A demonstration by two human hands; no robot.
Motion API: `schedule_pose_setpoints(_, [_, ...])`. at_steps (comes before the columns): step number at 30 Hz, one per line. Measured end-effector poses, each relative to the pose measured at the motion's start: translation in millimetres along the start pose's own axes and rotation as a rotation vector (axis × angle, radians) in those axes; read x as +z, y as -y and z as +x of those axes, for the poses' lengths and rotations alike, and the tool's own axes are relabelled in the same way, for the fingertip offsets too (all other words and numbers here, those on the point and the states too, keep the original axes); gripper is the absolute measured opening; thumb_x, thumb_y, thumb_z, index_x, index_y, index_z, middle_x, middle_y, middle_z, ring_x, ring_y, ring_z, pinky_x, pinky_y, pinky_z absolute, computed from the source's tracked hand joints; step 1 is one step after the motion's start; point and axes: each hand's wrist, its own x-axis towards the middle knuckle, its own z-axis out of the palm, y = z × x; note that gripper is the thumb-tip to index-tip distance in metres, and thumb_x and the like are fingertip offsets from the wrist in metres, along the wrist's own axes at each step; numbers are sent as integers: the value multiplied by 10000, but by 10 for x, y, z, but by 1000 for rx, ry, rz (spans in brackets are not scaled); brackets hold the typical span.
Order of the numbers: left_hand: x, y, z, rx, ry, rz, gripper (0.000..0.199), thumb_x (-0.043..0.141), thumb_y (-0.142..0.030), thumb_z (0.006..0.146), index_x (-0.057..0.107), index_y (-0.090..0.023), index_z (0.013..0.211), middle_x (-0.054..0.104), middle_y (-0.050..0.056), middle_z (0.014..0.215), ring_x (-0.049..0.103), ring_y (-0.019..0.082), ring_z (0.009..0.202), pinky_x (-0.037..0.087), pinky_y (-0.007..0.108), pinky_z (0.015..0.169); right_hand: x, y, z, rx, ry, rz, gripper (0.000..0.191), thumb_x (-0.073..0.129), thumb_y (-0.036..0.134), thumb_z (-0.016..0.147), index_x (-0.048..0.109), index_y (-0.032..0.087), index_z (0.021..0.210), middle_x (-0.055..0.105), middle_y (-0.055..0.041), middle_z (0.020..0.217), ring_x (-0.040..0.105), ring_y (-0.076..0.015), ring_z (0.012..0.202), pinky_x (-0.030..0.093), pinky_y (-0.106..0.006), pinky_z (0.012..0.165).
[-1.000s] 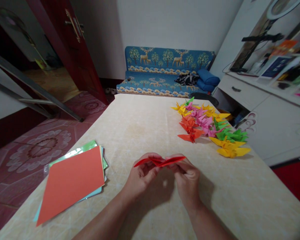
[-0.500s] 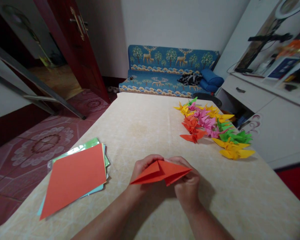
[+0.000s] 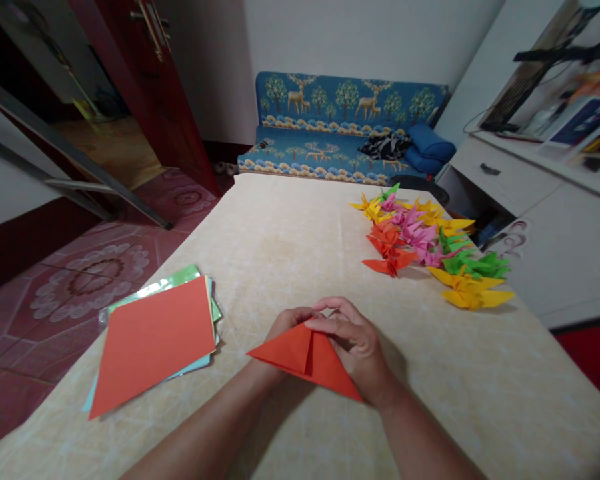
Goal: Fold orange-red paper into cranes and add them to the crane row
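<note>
A folded red paper [image 3: 285, 350], roughly triangular with a flap near its middle, is held above the table [image 3: 280, 267] in the head view. Behind its left part, my left hand [image 3: 286, 325] grips it, and most of those fingers are hidden by the paper. My right hand [image 3: 357, 343] pinches the top corner, thumb and fingers at the peak. A stack of paper sheets with a red sheet [image 3: 155, 343] on top lies to the left. Folded paper birds in yellow [image 3: 470, 291], red [image 3: 390, 262], pink [image 3: 417, 233] and green [image 3: 475, 265] stand at the right.
A blue patterned sofa [image 3: 320, 150] is beyond the table's far edge. White drawers [image 3: 545, 200] stand at the right. On the left are an open red door [image 3: 165, 100] and a metal frame [image 3: 85, 160].
The red paper has turned and flattened from an opened shape to a triangle. My right hand has moved its fingers up to the paper's top. The view has shifted slightly.
</note>
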Motion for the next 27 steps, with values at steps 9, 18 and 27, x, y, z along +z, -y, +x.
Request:
schedule_pose_setpoints(9, [-7, -103, -32, 60, -189, -106, 134, 677, -239, 716, 688, -133, 798, 648, 27, 617, 564, 128, 546, 418, 219, 520, 28, -103, 8, 294, -312, 165, 225, 649, 356, 812, 686, 169, 691, 652, -23, 563, 599, -140, 487, 506, -239, 476])
schedule_pose_setpoints(18, [-244, -301, -153, 26, 31, -232, 398, 751, -402, 682, 716, -182, 1012, 717, 91, 956, 632, 188, 750, 426, 225, 558, -55, -152, 32, 232, -391, 120, 197, 637, 299, 812, 679, 171, 669, 622, -2, 555, 565, -125, 524, 450, -229, 528])
schedule_pose_setpoints(27, [-208, -311, -175, -14, 192, -217, 375, 766, -258, 696, 676, -193, 1055, 710, 83, 973, 653, 188, 799, 479, 215, 592, -30, -150, 42, 268, -429, 403, 130, 700, 312, 769, 713, 190, 812, 607, 18, 574, 534, -106, 522, 451, -226, 528])
